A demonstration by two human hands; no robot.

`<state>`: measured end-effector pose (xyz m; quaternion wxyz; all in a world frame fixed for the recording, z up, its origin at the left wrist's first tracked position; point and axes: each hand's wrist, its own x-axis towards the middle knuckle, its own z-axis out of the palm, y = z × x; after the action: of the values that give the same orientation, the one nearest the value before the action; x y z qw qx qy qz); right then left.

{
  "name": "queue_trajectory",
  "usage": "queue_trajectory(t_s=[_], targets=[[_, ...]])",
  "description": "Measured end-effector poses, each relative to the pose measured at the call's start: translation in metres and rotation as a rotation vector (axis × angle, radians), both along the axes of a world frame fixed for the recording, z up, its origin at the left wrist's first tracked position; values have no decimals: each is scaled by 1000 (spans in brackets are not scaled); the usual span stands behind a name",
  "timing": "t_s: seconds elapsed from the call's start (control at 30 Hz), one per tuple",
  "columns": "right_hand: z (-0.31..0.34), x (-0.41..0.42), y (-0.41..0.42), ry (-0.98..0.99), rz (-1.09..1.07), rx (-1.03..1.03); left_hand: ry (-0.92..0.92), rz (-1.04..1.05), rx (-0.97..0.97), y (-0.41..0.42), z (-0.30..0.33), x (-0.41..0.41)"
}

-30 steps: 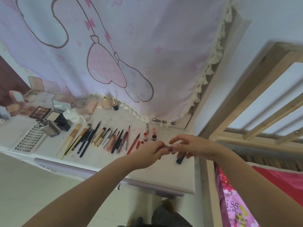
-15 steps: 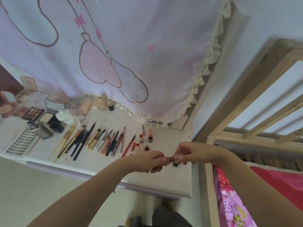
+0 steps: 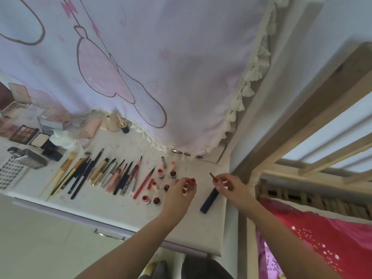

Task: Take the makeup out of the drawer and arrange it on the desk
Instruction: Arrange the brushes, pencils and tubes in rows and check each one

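My left hand [image 3: 181,191] is shut on a small red lip-gloss tube [image 3: 192,181] above the white desk [image 3: 112,206]. My right hand [image 3: 229,185] pinches its applicator wand [image 3: 212,176], pulled free and pointing up-left. A dark blue tube [image 3: 209,200] lies on the desk between my hands. Several small red and orange bottles [image 3: 160,174] stand left of my left hand. A row of pencils and liners [image 3: 124,176] and makeup brushes [image 3: 66,172] lies further left.
Palettes and compacts [image 3: 24,133], a white lash tray [image 3: 10,172] and a beige bottle [image 3: 111,122] sit at the back left. A pink curtain [image 3: 161,67] hangs behind. A wooden bed frame [image 3: 302,121] and red bedding [image 3: 332,238] are to the right. A drawer handle [image 3: 108,234] shows below the desk edge.
My hands were joined on the small tube; they have separated, the right hand drawing the wand out to the right while the left keeps the tube.
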<state>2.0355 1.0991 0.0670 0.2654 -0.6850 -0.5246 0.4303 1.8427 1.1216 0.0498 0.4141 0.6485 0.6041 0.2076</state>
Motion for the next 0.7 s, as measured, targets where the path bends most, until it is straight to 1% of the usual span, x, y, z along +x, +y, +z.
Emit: queue_trajectory(t_s=[0.07, 0.13, 0.27, 0.47, 0.57, 0.7], targets=[[-15, -4, 6, -108, -22, 77, 5, 65, 60, 4, -9, 10], [-29, -9, 15, -183, -14, 89, -2, 103, 88, 12, -16, 20], [-47, -14, 34, -327, 84, 98, 33, 133, 105, 29, -29, 33], [-53, -22, 51, -355, 102, 160, 96, 134, 104, 36, -45, 38], [-55, -20, 53, -378, 132, 122, 121, 119, 96, 37, -52, 38], [-53, -10, 50, -320, 154, 37, 85, 116, 27, 33, -52, 34]])
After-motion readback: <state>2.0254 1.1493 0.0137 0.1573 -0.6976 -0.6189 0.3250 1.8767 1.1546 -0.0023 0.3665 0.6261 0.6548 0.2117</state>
